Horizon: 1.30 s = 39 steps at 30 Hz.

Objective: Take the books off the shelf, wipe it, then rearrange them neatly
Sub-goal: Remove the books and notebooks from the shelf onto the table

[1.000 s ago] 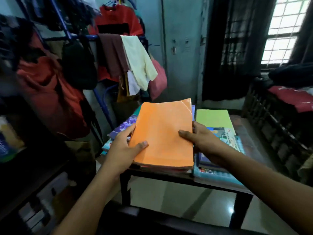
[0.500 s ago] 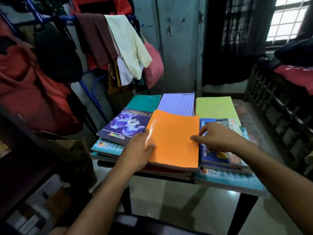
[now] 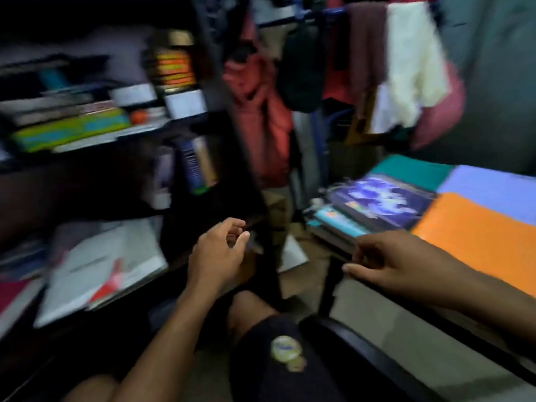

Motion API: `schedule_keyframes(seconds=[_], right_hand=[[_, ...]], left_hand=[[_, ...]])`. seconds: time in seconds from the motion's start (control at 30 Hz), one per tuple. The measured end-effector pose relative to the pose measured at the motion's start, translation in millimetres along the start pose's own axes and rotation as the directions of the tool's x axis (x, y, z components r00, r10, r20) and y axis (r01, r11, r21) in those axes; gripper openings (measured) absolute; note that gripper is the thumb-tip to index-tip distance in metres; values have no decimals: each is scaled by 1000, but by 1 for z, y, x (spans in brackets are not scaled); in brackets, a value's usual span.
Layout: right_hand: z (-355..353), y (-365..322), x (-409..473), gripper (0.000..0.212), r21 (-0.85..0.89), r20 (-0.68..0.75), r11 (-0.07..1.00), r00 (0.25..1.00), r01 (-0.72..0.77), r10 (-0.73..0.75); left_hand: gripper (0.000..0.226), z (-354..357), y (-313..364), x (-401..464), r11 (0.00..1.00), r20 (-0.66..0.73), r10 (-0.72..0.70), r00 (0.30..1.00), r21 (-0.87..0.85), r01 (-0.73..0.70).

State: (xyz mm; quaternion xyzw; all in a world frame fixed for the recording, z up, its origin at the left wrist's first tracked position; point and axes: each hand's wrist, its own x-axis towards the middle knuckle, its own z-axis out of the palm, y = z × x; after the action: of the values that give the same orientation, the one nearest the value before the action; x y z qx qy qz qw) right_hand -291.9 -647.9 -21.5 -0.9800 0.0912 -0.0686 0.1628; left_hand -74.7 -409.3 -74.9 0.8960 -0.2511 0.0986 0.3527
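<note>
Left hand (image 3: 217, 253) and right hand (image 3: 388, 262), fingers loosely curled and holding nothing, between shelf (image 3: 121, 134) and orange book (image 3: 481, 236).

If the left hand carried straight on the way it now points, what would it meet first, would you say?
Probably the dark upright edge of the bookshelf just beyond the left hand; blur leaves depth uncertain, so it might pass into the shadowed lower shelf instead.
</note>
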Motion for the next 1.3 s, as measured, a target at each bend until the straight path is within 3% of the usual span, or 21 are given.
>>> schedule_keyframes(seconds=[0.1,0.2,0.33,0.43,0.6,0.7,0.77,0.87,0.97,1.07,1.2,1.3], right_hand=[[37,-59,55,36,104,78,984,985,145,-154],[76,-114,114,29,219,160,960,964,174,-212],[122,-182,183,44,194,273,961,930,198,-247],[148,-226,224,59,184,292,968,931,171,-220],[186,-280,259,44,385,295,923,947,4,-127],[208,-301,266,81,425,311,902,948,-75,-68],[217,-306,265,89,453,295,883,955,-125,-16],[221,-302,263,66,487,291,861,957,-146,-2],[221,-296,261,54,485,313,860,950,-158,-2],[216,-294,255,54,464,316,883,944,-71,-90],[209,-288,256,55,471,330,882,919,37,-214],[194,-274,272,47,452,249,889,948,68,-199]], left_hand=[[31,-52,-99,-15,973,-191,-147,970,147,176],[49,-86,-161,-35,918,-323,-259,910,212,337],[84,-105,-201,-57,817,-285,-418,863,296,494],[108,-119,-216,-63,768,-325,-555,766,154,621],[84,-139,-227,-62,780,-272,-623,733,-145,609],[67,-137,-220,-56,779,-237,-621,747,-288,556],[57,-127,-216,-55,799,-219,-601,769,-210,564],[63,-116,-206,-59,808,-228,-580,782,-36,589],[66,-117,-202,-63,816,-226,-562,796,4,578],[69,-118,-208,-64,822,-223,-542,810,62,567],[76,-117,-198,-60,762,-246,-520,818,300,574],[77,-108,-183,-47,787,-290,-374,881,404,467]])
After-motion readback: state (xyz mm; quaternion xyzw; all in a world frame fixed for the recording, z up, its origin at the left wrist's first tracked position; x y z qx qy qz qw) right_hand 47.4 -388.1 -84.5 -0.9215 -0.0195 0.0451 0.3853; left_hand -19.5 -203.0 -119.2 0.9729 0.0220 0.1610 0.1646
